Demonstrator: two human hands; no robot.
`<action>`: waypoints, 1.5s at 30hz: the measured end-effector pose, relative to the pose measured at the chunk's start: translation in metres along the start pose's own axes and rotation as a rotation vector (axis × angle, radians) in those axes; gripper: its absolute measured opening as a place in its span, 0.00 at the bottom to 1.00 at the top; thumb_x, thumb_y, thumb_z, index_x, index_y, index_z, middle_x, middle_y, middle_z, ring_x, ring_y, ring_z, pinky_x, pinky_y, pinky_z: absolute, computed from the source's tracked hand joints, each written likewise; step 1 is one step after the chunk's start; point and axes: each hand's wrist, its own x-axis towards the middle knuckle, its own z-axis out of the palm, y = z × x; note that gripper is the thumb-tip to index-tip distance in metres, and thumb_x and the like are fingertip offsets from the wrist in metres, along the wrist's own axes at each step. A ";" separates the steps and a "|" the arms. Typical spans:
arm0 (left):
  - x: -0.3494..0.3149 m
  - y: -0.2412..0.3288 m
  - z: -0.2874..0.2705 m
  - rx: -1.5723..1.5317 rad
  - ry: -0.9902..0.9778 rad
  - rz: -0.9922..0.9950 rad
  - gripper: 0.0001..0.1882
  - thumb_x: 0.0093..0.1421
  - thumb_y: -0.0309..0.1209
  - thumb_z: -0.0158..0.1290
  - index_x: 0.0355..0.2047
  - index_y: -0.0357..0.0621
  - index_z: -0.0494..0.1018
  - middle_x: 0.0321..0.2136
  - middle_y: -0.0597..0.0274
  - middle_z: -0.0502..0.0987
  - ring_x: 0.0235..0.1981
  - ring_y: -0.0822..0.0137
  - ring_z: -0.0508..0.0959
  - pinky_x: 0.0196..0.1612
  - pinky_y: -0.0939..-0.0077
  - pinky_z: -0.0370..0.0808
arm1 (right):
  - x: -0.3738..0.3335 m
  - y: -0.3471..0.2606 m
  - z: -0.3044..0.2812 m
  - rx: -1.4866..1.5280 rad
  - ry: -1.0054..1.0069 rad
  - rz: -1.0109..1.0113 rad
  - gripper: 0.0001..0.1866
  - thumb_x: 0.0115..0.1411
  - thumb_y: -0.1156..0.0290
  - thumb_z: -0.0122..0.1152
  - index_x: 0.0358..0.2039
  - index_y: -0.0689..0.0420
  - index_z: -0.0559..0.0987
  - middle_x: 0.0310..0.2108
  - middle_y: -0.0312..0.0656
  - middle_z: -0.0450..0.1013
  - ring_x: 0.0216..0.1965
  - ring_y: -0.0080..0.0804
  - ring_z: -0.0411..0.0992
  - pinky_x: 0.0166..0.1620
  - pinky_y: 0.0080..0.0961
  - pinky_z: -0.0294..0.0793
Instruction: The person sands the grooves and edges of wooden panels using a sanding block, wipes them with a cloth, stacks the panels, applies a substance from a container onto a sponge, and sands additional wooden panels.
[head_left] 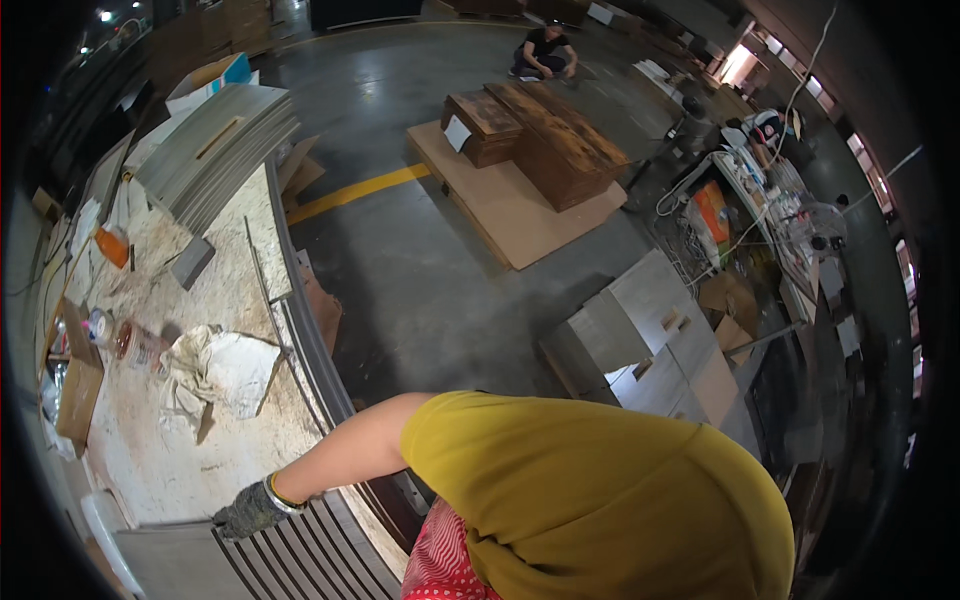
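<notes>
My right hand (248, 512), in a dark grey work glove, reaches across to the lower left at the end of a bare forearm and mustard-yellow sleeve. Its fingers are stretched out and lie on a grey panel (170, 555), beside a row of long dark grooves or strips in it. Nothing shows in its grasp, though the underside of the fingers is hidden. A metal bracelet or watch circles the wrist. My left hand is out of the picture.
The worktable (225, 460) carries a crumpled white cloth (235, 370), a stack of grey boards (215, 145), an orange bottle (112, 247) and a cardboard box (82, 385). Brown wooden pieces (560, 150) lie on a floor pallet. A person (545, 52) squats beyond. Grey cabinets (650, 310) stand right.
</notes>
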 end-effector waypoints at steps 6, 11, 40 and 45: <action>-0.024 0.019 0.021 -0.160 -0.020 -0.144 0.39 0.63 0.57 0.35 0.67 0.46 0.48 0.67 0.55 0.47 0.68 0.58 0.44 0.68 0.59 0.39 | -0.004 -0.003 -0.006 0.068 0.022 0.022 0.33 0.62 0.47 0.43 0.60 0.57 0.62 0.48 0.58 0.70 0.47 0.53 0.70 0.51 0.42 0.68; -0.045 0.036 0.027 -0.325 -0.010 -0.345 0.41 0.62 0.59 0.35 0.67 0.47 0.46 0.68 0.56 0.45 0.69 0.58 0.42 0.69 0.59 0.38 | -0.006 -0.004 -0.011 0.010 -0.013 0.002 0.32 0.63 0.48 0.42 0.61 0.56 0.60 0.53 0.57 0.68 0.50 0.51 0.69 0.54 0.41 0.66; -0.180 -0.008 -0.050 -0.800 0.385 -0.923 0.41 0.67 0.54 0.37 0.67 0.35 0.40 0.69 0.54 0.40 0.69 0.63 0.41 0.68 0.71 0.39 | -0.068 0.072 -0.025 -0.169 0.074 -0.291 0.31 0.53 0.79 0.47 0.61 0.60 0.62 0.62 0.55 0.59 0.62 0.52 0.58 0.63 0.38 0.57; -0.242 0.013 -0.074 -0.521 0.040 -0.719 0.32 0.69 0.38 0.38 0.66 0.32 0.44 0.67 0.52 0.47 0.67 0.64 0.50 0.63 0.75 0.54 | -0.075 0.039 -0.026 -0.177 0.263 -0.292 0.19 0.65 0.70 0.48 0.56 0.61 0.69 0.58 0.47 0.65 0.58 0.35 0.63 0.60 0.29 0.63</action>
